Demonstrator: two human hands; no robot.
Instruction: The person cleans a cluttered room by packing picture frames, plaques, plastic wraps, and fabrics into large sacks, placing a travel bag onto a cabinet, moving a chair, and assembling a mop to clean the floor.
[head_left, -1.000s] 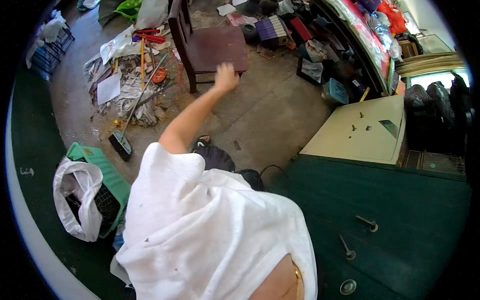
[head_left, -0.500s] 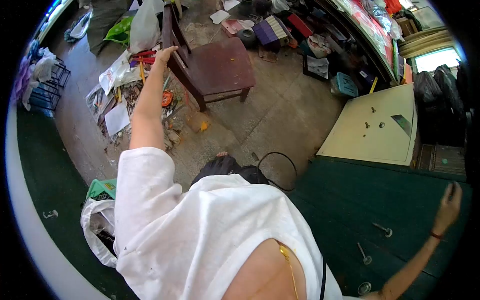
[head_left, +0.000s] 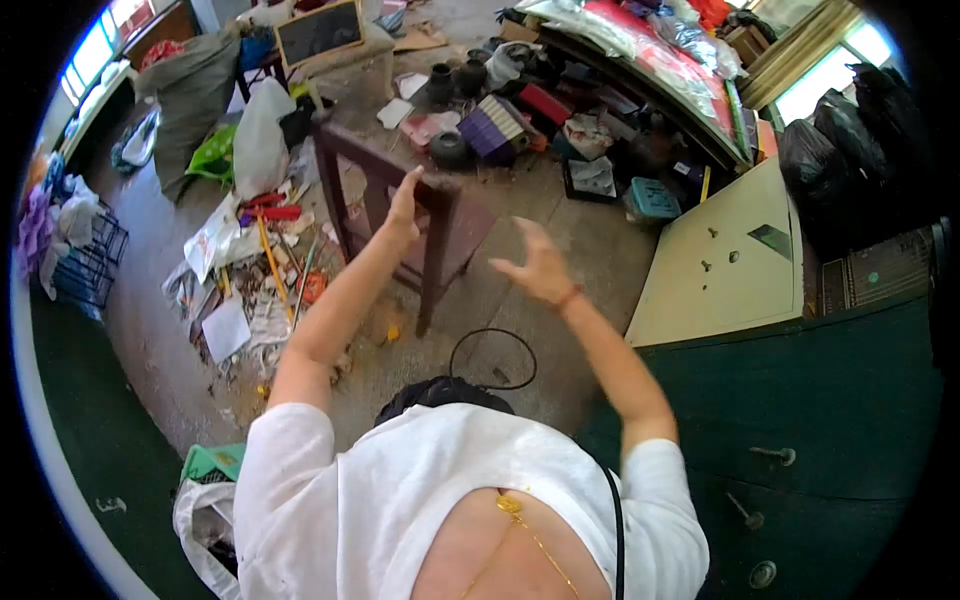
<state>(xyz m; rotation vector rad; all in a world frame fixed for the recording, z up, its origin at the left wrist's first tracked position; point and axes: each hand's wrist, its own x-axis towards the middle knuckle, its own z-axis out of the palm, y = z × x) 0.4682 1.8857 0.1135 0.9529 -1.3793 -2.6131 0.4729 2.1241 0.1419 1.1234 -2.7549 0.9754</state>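
Note:
A dark reddish-brown wooden chair [head_left: 435, 245] stands on the floor before me, its back turned toward me and slightly askew. My left hand [head_left: 403, 208] is at the top of that chair back, closed on the rail, with part of its fingers hidden. To the right of the chair, my right hand [head_left: 540, 262] is held in the air with thumb and fingers spread, holding nothing. A black cable loop [head_left: 493, 385] lies on the floor below the chair, close to my knees.
Paper, sticks and debris [head_left: 265, 270] cover the floor at left, beside a white plastic bag [head_left: 262, 140]. Dark pots [head_left: 450, 150] and boxes sit farther back. A cream cabinet panel [head_left: 725, 255] and dark green surface [head_left: 760, 400] flank my right; a green basket [head_left: 213, 460] is lower left.
The chair has turned so its back faces me, and my left hand has shifted right with it. My right hand has swung in from the far right to beside the chair.

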